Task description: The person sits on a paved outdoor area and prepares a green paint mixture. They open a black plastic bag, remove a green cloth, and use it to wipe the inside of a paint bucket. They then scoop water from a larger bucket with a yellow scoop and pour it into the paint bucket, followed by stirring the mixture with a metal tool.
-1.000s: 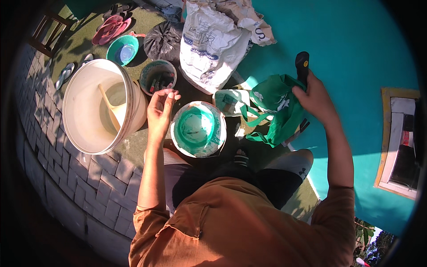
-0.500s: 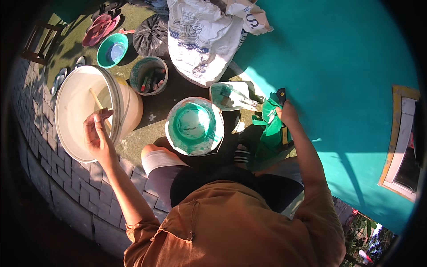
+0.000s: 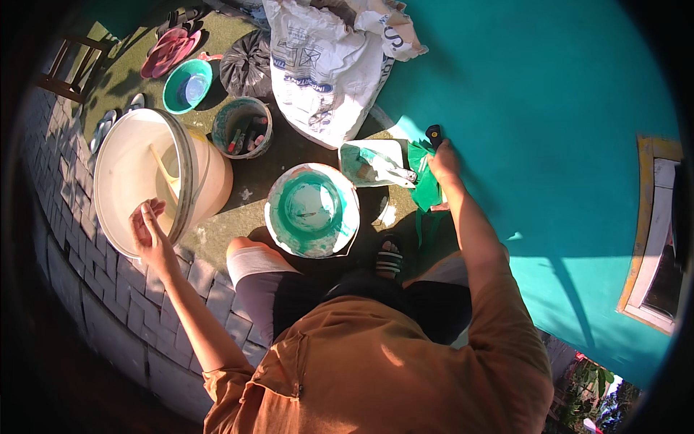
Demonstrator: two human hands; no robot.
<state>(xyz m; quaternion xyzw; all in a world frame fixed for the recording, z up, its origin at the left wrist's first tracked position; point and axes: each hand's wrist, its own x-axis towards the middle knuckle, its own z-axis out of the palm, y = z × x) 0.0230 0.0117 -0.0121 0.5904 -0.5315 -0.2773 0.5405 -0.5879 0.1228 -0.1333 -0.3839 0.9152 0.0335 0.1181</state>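
My right hand [image 3: 444,160] is closed around a black-handled tool [image 3: 434,134] with a yellow dot near its end. Its lower part is hidden, so I cannot tell its kind. Green cloth [image 3: 426,186] with hanging straps bunches up against that hand, beside the teal wall. My left hand [image 3: 150,230] is raised in front of a large white bucket [image 3: 123,163], fingers loosely bent, with nothing visible in them. Inside this bucket leans a pale stick-like handle [image 3: 165,170]. Between my arms stands a paint-smeared bucket [image 3: 311,210] with green paint inside.
A white tray [image 3: 353,153] holding a paint-stained tool sits near the wall [image 3: 542,145]. Farther off are a bucket of small items [image 3: 242,129], a green basin [image 3: 186,87], a black bag [image 3: 247,65], a white sack [image 3: 325,79] and pink slippers [image 3: 172,52].
My right hand has moved up and left with the black-handled tool, and the green cloth has shifted along with it. My left hand has dropped slightly lower and left.
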